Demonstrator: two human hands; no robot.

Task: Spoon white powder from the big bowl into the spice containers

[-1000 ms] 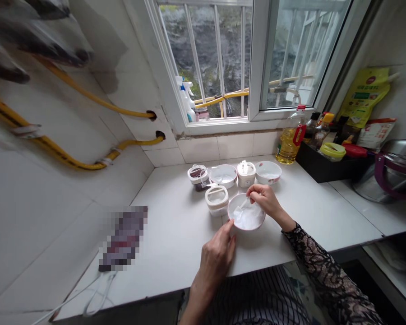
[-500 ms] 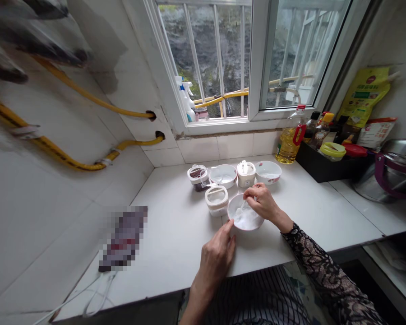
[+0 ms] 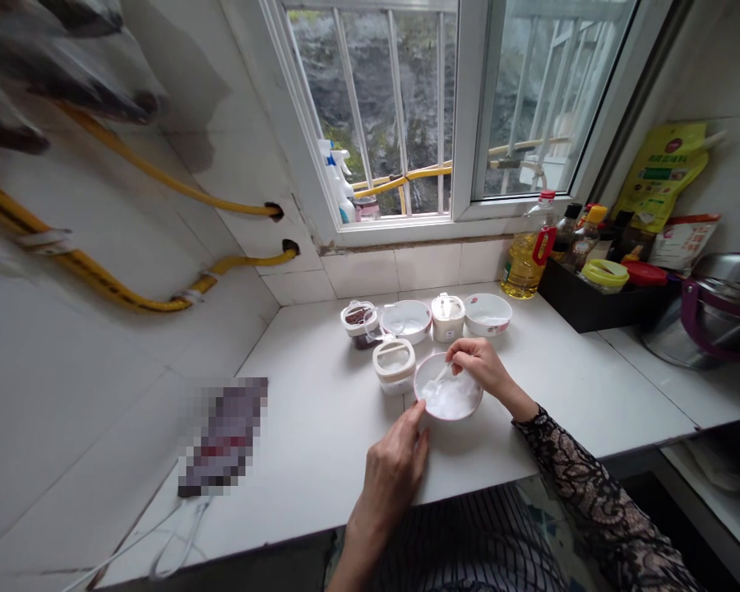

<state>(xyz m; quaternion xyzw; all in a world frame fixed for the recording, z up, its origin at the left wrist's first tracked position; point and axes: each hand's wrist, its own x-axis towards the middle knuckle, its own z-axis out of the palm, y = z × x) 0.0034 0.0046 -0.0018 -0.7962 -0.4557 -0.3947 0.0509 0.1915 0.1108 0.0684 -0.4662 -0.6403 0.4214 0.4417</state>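
Note:
A white bowl (image 3: 454, 411) with a pinkish rim holds white, powdery-looking contents. Above its right side, my right hand (image 3: 479, 366) pinches a small white spoon (image 3: 444, 372) whose end rests in the contents. The fingertips of my left hand (image 3: 395, 460) hold the bowl's near left rim, with the other fingers bent below. Just left of the bowl stands a square-lidded clear container (image 3: 395, 367). Behind are a container of dark reddish bits (image 3: 361, 326), a white bowl (image 3: 408, 321), a container of pale contents (image 3: 448, 319) and another bowl (image 3: 489, 315).
An oil bottle (image 3: 524, 255) and a black box (image 3: 583, 300) with several bottles and jars stand at the back right, beside a steel pot (image 3: 703, 312). A blurred-out object (image 3: 225, 436) with a cord lies on the counter (image 3: 314, 460) at the left.
My right hand has shifted slightly down and right, and the spoon's end has moved left inside the bowl. My left hand stays at the rim.

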